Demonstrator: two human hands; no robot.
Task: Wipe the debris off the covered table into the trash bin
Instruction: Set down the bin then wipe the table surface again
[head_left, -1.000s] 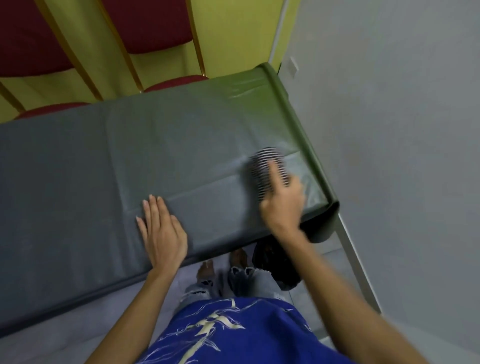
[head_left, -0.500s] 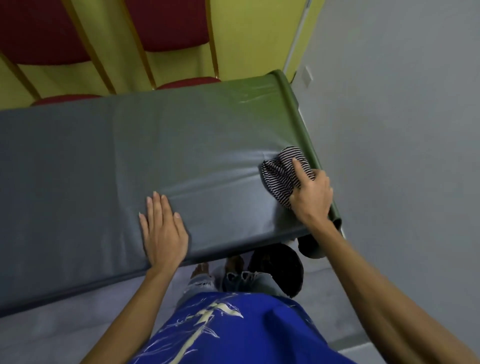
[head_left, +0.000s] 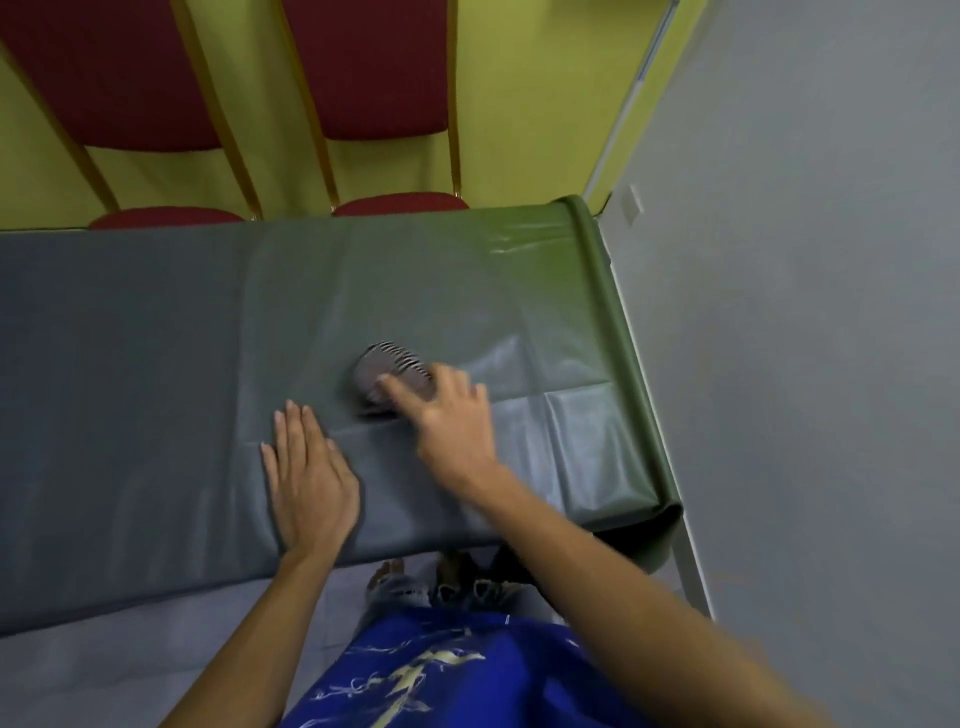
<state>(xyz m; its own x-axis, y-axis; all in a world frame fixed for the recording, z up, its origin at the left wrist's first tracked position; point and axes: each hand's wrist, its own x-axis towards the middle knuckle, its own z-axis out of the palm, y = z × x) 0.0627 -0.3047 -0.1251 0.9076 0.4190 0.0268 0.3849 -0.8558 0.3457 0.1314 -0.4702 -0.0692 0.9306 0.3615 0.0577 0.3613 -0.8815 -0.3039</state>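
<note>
A grey-green plastic cover lies over the table (head_left: 156, 338). My right hand (head_left: 452, 415) presses a black-and-white striped cloth (head_left: 387, 369) onto the cover near the table's middle, fingers over its near side. My left hand (head_left: 306, 478) rests flat on the cover close to the front edge, fingers together, holding nothing. A dark shape (head_left: 511, 564), perhaps the trash bin, shows under the table's front edge, mostly hidden by my right arm. No debris is visible on the cover.
Two red chairs (head_left: 384, 67) with gold frames stand behind the table against a yellow wall. A grey wall (head_left: 805, 312) runs close along the table's right end. My feet (head_left: 389, 571) show on the grey floor below the front edge.
My right hand has slid the striped cloth left, from the table's right edge toward the middle. My left hand has stayed flat in place.
</note>
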